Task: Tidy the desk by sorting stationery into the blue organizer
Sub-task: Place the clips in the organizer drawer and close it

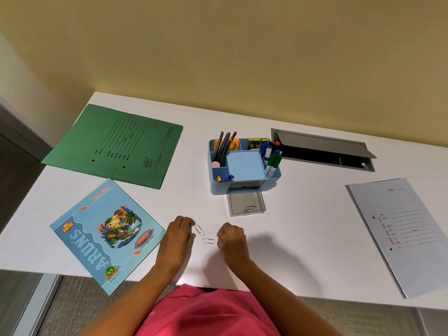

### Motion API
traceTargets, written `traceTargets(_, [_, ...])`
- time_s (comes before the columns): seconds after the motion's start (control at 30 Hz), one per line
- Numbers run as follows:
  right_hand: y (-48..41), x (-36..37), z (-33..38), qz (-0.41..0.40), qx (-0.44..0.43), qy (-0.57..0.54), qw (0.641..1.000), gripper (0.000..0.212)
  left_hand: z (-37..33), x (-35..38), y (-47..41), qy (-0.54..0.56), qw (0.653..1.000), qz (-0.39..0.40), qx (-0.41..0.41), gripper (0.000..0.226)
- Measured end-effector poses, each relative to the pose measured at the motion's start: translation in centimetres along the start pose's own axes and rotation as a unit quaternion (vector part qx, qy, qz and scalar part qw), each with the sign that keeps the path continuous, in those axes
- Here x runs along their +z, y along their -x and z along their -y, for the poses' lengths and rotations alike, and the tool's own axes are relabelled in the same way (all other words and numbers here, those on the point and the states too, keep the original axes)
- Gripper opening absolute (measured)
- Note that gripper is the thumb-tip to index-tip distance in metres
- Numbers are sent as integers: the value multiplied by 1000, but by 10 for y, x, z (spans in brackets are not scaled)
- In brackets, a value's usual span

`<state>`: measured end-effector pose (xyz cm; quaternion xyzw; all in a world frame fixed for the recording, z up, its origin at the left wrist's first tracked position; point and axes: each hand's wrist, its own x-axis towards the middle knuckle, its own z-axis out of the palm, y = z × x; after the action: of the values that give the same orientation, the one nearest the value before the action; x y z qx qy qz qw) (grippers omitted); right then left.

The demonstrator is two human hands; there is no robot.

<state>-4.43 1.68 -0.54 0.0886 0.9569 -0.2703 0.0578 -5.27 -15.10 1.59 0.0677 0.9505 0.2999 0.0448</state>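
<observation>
While your hands flank the loose clips: you're on the paper-clip step. By the look of it this is near the end of the sort, since no other stationery shows loose on the desk (303,226).
Left hand (180,232): knuckles up, fingers curled, with nothing visibly in them. Forefinger and thumb tips sit just beside the left paper clip (199,230), not closed on it.
Right hand (231,237): curled tight, fingertips tucked under. I can't tell whether it pinches anything.
Right paper clip (208,241): flat on the desk between your hands, just short of the right fingertips.
Next move: nip each thin clip by its edge and carry it forward.
Clear drawer (240,200): pulled open beyond the clips, with clips already inside.
Blue organizer (218,187): behind the drawer, holding pencils and markers.
</observation>
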Motion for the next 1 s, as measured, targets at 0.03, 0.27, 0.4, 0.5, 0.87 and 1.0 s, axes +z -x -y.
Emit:
traceTargets(0.03, [2, -4, 0, 19, 3, 4, 1000, 20, 0, 1, -1, 1, 1000, 1, -2, 29])
traceTargets(0.27, [4, -17, 1, 29, 72, 11, 997, 17, 0, 3, -5, 4, 1000, 11, -6, 28])
traceTargets(0.4, [-1, -15, 3, 16, 24, 43, 999, 46, 0, 3, -7, -11, 1000, 13, -3, 29])
traceTargets(0.5, [-4, -19, 3, 0, -7, 70, 998, 46, -2, 3, -9, -14, 1000, 13, -6, 28])
traceTargets(0.87, [-39, -87, 4, -150, -15, -47, 987, 9, -5, 1, -14, -18, 999, 40, 10, 29])
traceTargets(1.0, [-48, -91, -5, -121, 1, -26, 992, 6, -5, 1, -16, -28, 999, 41, 15, 30])
